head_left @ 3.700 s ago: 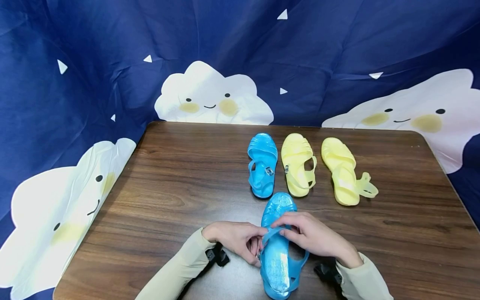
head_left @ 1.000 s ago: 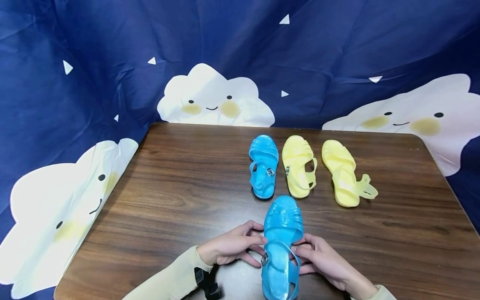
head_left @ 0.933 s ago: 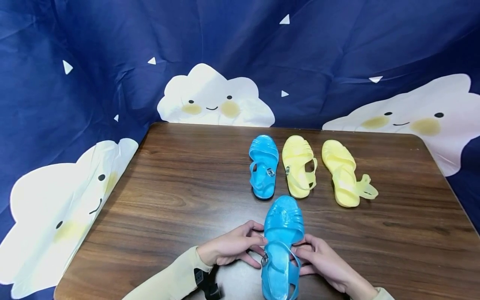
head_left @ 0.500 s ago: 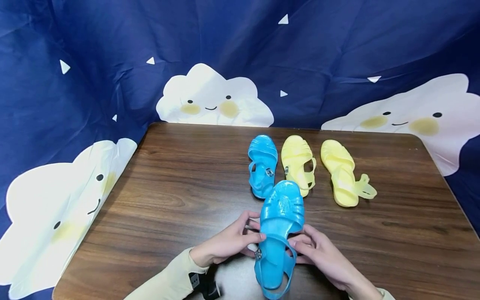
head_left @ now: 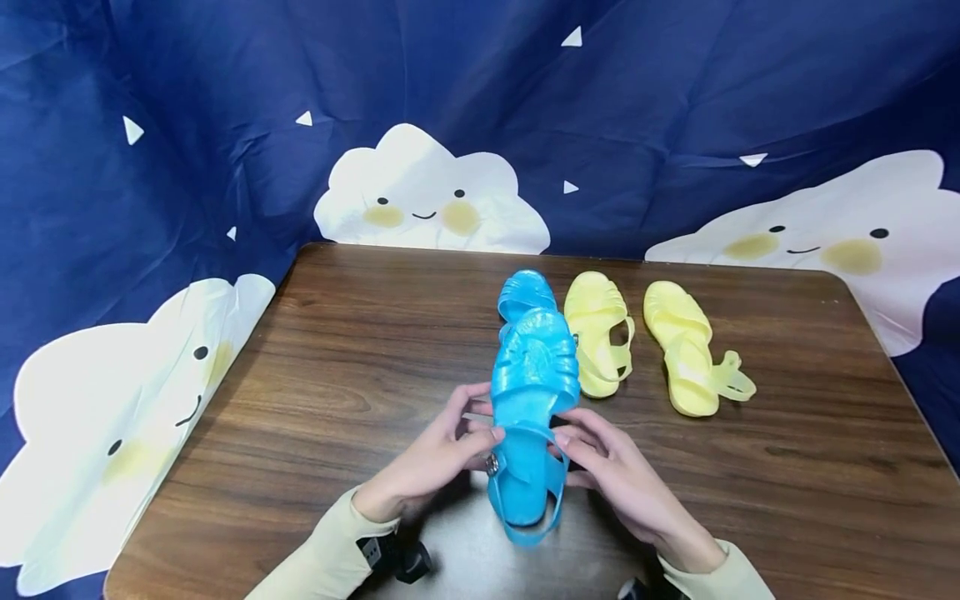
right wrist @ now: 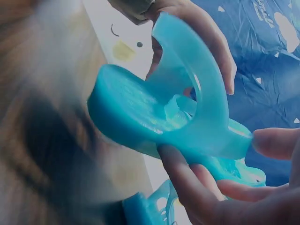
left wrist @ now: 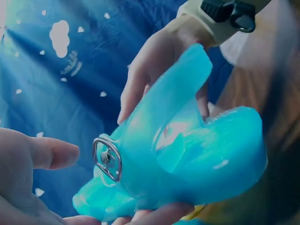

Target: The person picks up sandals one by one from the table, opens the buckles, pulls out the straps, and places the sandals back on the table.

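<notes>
A glossy blue jelly sandal (head_left: 536, 362) is held above the table between both hands, toe pointing away and tilted up. My left hand (head_left: 427, 467) supports its left side, fingers underneath; in the left wrist view the thumb stands apart from the metal buckle (left wrist: 106, 158). My right hand (head_left: 626, 483) grips the right side, thumb at the strap (right wrist: 213, 98) and fingers below the sole. The ankle strap is looped across, with its buckle on the left. Behind it lies a second blue sandal (head_left: 527, 292), its rear part hidden by the held one.
Two yellow sandals stand to the right of the far blue one: one with its strap looped (head_left: 592, 300), the other with its strap splayed outward (head_left: 675, 312). The brown wooden table (head_left: 360, 333) ends at a blue cloth (head_left: 600, 100) printed with clouds.
Both hands first worked at the strap with the sandal on the table. Then they took its sides, raised it, and moved it forward and left, over the rear of the far blue sandal.
</notes>
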Demonstrator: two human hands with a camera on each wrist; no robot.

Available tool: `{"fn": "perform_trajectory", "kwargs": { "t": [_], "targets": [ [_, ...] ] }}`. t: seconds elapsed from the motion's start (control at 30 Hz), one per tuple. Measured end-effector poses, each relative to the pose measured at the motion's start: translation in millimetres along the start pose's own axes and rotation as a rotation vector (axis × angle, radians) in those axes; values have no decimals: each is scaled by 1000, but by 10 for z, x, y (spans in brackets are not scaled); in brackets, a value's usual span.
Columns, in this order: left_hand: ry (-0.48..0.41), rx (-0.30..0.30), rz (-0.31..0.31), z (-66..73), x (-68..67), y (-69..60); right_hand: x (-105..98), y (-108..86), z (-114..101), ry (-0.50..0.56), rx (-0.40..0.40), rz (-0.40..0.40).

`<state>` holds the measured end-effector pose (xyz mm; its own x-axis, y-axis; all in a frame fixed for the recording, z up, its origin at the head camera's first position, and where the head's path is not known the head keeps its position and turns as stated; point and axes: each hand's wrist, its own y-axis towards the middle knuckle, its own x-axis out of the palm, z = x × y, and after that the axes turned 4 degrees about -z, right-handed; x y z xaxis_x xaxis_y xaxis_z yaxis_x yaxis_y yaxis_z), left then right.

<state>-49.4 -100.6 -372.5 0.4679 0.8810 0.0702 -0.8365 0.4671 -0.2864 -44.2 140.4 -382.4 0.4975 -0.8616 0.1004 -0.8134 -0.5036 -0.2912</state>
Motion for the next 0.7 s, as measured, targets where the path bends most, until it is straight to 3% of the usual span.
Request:
{"fn": "perform_trajectory", "kwargs": {
  "t": [0.17,0.37,0.53,0.7],
  "targets": [
    [55,38,131,98,-151,17,169,201,-125,-20,-30,60],
    [137,51,275,172,-344,63,341,482,-187,17,-83,64],
    [192,73,329,200,-504,127,440,690,-214,28,-104,81],
    [150,66,363,241,-616,225,497,866,-220,-28,-115,121]
  ]
}}
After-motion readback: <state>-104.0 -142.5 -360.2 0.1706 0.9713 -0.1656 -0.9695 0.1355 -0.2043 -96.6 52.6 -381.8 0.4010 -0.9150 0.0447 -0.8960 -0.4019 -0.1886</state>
